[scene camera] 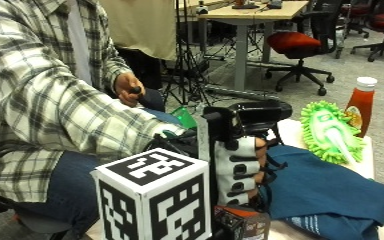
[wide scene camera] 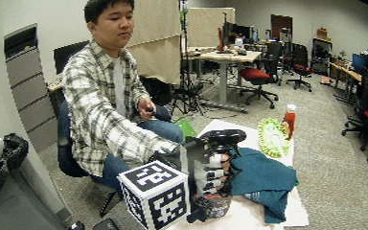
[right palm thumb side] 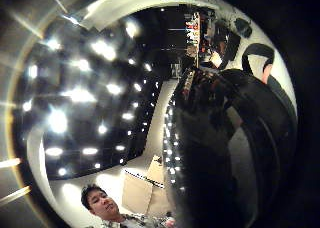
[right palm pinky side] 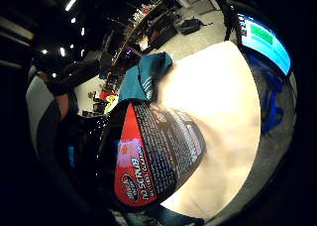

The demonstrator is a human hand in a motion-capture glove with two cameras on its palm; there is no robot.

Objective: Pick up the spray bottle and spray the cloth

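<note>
My gloved right hand [scene camera: 242, 170] grips the neck of the spray bottle [scene camera: 243, 221], fingers curled round it just under the black trigger head [scene camera: 258, 112]. The bottle stands upright at the near edge of the white table [scene camera: 366, 150], and its nozzle points out over the teal cloth [scene camera: 325, 195], which lies crumpled right beside it. In the little finger side palm view the red and black label [right palm pinky side: 153, 151] fills the middle, with the teal cloth [right palm pinky side: 148, 77] on the pale table [right palm pinky side: 223, 102] beyond. The thumb side palm view shows the dark bottle head [right palm thumb side: 210, 138] close up.
A green fuzzy mitt [scene camera: 328, 132] and a red sauce bottle [scene camera: 360, 105] stand at the table's far end, past the cloth. The person's bare left hand [scene camera: 131, 90] rests on their lap, holding something small and black. Desks and office chairs [scene camera: 298, 45] stand behind.
</note>
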